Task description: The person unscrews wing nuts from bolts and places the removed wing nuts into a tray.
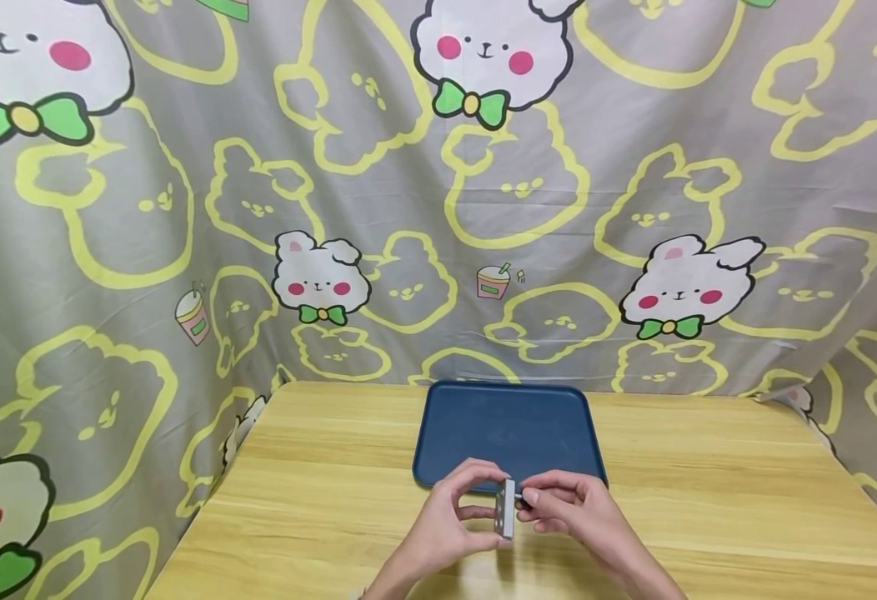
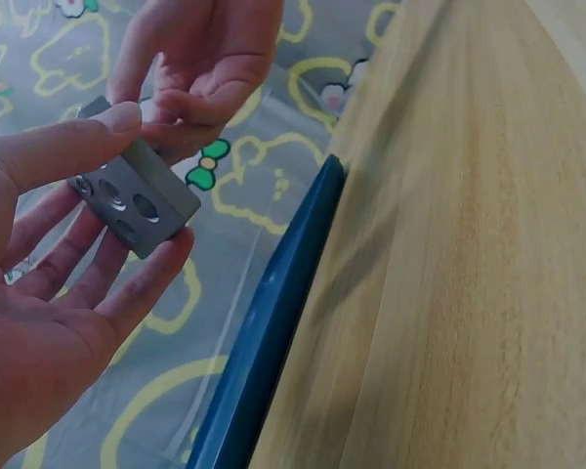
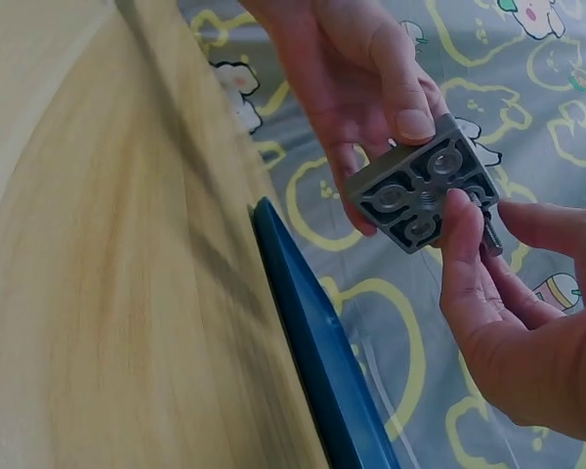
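Item: grey block (image 1: 505, 510), one, square-faced, thick as a slab; held up above the table (image 1: 296, 483), on the near side of the tray (image 1: 509, 433).

Left hand (image 1: 449, 517): fingers and thumb set on opposite edges of the block, gripping it, spread only as wide as the block itself.

Right hand (image 1: 577, 508): fingertips drawn narrow, pinching a small screw (image 3: 493, 237) right beside the block's ribbed face.

Step in hand, as judged: working the screw at the block. Whether it is going in or coming out cannot be told, nor whether its tip sits in a hole. The next move seems to call for a steady left grip, the screw square to its hole, and a light turn of the right fingertips.

Materials: block dull grey, probably cast metal; one face smooth with round recessed holes, the other hollowed, with ribs, round bosses and a central hole. Screw metallic, threaded along the shank, with a dark part near the fingers. Tray dark blue, matt, with rounded corners and a raised rim. Table pale, wood-grained. Cloth (image 1: 408, 200) behind, grey, softly creased, printed with cartoon animals.
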### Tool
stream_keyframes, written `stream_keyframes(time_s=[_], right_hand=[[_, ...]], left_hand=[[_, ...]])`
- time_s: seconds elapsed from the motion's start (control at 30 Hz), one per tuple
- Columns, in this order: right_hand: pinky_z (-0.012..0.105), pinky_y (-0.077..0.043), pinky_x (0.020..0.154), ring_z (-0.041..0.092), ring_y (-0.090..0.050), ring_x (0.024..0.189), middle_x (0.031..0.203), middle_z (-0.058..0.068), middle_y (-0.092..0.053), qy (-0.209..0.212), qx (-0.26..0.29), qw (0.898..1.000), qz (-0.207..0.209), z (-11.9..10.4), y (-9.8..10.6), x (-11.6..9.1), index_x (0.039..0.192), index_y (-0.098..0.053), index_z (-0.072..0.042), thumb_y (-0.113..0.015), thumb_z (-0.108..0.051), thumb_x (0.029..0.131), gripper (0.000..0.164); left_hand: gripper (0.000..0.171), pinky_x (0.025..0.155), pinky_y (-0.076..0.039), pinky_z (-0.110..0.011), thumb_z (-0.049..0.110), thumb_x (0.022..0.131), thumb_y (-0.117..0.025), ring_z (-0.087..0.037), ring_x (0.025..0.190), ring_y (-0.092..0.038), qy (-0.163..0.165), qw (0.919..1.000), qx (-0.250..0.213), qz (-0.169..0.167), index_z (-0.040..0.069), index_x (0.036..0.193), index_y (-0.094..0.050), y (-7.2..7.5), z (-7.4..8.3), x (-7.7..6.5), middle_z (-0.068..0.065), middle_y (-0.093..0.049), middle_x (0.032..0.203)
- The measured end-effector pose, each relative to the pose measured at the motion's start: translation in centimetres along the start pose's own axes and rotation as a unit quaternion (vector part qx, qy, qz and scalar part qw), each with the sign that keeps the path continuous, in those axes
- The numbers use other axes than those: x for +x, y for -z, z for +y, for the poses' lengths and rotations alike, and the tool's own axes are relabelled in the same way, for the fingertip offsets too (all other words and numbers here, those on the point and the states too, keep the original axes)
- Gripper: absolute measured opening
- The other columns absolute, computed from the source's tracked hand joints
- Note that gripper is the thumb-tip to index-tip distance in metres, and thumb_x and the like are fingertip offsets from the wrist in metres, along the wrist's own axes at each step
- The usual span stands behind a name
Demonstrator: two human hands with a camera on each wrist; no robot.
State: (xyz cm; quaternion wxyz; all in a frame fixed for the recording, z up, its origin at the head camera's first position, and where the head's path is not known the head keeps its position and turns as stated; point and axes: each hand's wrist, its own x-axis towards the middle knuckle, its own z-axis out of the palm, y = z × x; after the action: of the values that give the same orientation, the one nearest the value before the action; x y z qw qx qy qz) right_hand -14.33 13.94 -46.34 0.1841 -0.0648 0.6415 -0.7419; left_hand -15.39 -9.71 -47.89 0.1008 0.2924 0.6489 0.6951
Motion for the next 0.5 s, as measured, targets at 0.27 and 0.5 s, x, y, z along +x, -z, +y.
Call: stream_keyframes(time_s=[0.27, 0.5], right_hand=[[0.033, -0.065, 0.074, 0.023, -0.075, 0.089, 0.100, 0.017, -0.075, 0.056, -0.062, 0.996, 0.014, 0.3, -0.1, 0.1, 0.115, -0.067, 0.012, -0.073, -0.012, 0.097, 0.031], [0.029, -0.065, 0.068, 0.016, -0.074, 0.083, 0.097, 0.003, -0.075, 0.309, -0.247, 0.916, 0.069, 1.0, -1.2, 0.0, 0.103, -0.074, -0.009, -0.078, -0.002, 0.090, 0.016]], left_hand=[[0.063, 0.093, -0.062, -0.043, -0.008, 0.076, -0.086, -0.028, 0.124, -0.058, 0.018, 0.9998, -0.010, 0.003, 0.003, 0.132, -0.061, -0.1, 0.2, -0.1, -0.016, -0.053, 0.134], [0.061, 0.091, -0.062, -0.046, -0.008, 0.079, -0.084, -0.032, 0.127, -0.056, 0.017, 0.9989, -0.044, 0.006, 0.002, 0.134, -0.060, 0.2, -0.1, -0.1, -0.018, -0.055, 0.133]])
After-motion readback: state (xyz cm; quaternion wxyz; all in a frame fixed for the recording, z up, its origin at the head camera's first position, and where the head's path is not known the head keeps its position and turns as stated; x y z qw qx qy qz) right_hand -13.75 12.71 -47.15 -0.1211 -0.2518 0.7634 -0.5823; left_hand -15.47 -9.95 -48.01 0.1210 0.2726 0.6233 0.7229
